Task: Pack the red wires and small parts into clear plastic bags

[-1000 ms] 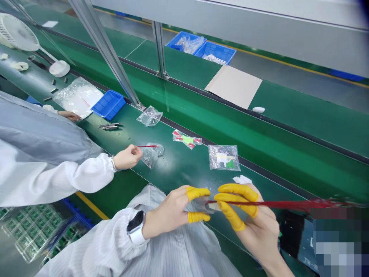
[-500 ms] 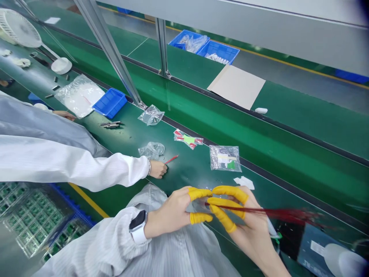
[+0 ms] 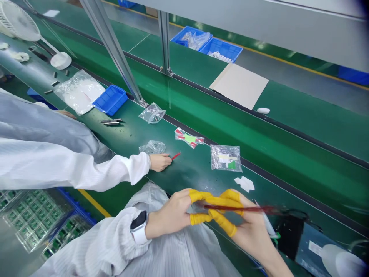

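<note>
My right hand (image 3: 248, 215), with yellow finger cots on its fingertips, pinches a bundle of dark red wires (image 3: 253, 209). The bundle points right, its far end smeared by motion. Facing it, my left hand (image 3: 175, 212), also in yellow finger cots and with a watch on the wrist, is curled round what looks like a clear plastic bag (image 3: 196, 207). The left ends of the wires lie at this bag, between my hands; whether they are inside it I cannot tell. Both hands are raised over my lap at the bench edge, fingertips touching or nearly so.
A co-worker's hand (image 3: 160, 162) holds a thin red piece (image 3: 176, 156) to my left. On the green bench (image 3: 190, 173) lie a packed plastic bag (image 3: 226, 158), white paper scraps (image 3: 245, 183), a red-and-green packet (image 3: 189, 138) and a blue tray (image 3: 110, 100). A dark box (image 3: 314, 246) stands right.
The red wires have drawn into a narrower bundle, and the right fingers have shifted slightly round them. The co-worker's hand has turned and moved a little up and right with the red piece.
</note>
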The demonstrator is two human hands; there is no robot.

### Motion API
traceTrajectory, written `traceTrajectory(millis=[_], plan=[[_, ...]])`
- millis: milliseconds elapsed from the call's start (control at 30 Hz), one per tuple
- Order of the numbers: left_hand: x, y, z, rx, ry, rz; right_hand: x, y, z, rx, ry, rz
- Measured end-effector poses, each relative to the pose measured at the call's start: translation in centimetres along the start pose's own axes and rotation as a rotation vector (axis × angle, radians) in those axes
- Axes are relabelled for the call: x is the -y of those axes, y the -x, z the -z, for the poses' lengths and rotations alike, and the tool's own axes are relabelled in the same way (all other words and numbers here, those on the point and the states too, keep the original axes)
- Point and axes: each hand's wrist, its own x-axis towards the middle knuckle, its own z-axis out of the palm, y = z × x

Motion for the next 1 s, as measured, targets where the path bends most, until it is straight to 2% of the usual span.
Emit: traceTrajectory(millis=[100, 200, 333, 500, 567, 667, 800, 867, 1000], plan=[[0.0, 0.1, 0.0, 0.012, 0.003, -0.005, 0.2, 0.1, 0.1, -0.062, -0.117, -0.054], [0.0, 0.1, 0.1, 0.017, 0.011, 0.0, 0.2, 0.3, 0.0, -0.062, -0.184, -0.114], [0.2, 0.1, 0.1, 0.022, 0.019, 0.024, -0.1, 0.5, -0.4, -0.009, -0.13, -0.099], [0.3, 0.3, 0.0, 0.018, 0.017, 0.017, -0.4, 0.5, -0.5, 0.051, 0.051, -0.021], [0.3, 0.3, 0.0, 0.014, 0.035, 0.028, -0.8, 0.9, -0.4, 0.033, 0.104, -0.082], [0.2, 0.3, 0.1, -0.023, 0.048, 0.047, -1.8, 2.0, -0.7, 0.021, 0.06, -0.265], [0.0, 0.1, -0.1, -0.085, 0.063, 0.069, -3.4, 4.0, -3.3, 0.144, -0.105, -0.447], [-0.3, 0.0, -0.2, -0.109, 0.094, 0.102, -3.9, 4.6, -5.4, 0.164, -0.124, -0.435], [-1.3, -0.6, 0.3, -0.13, 0.203, 0.151, -4.2, 4.5, -9.0, 0.084, -0.255, -0.364]])
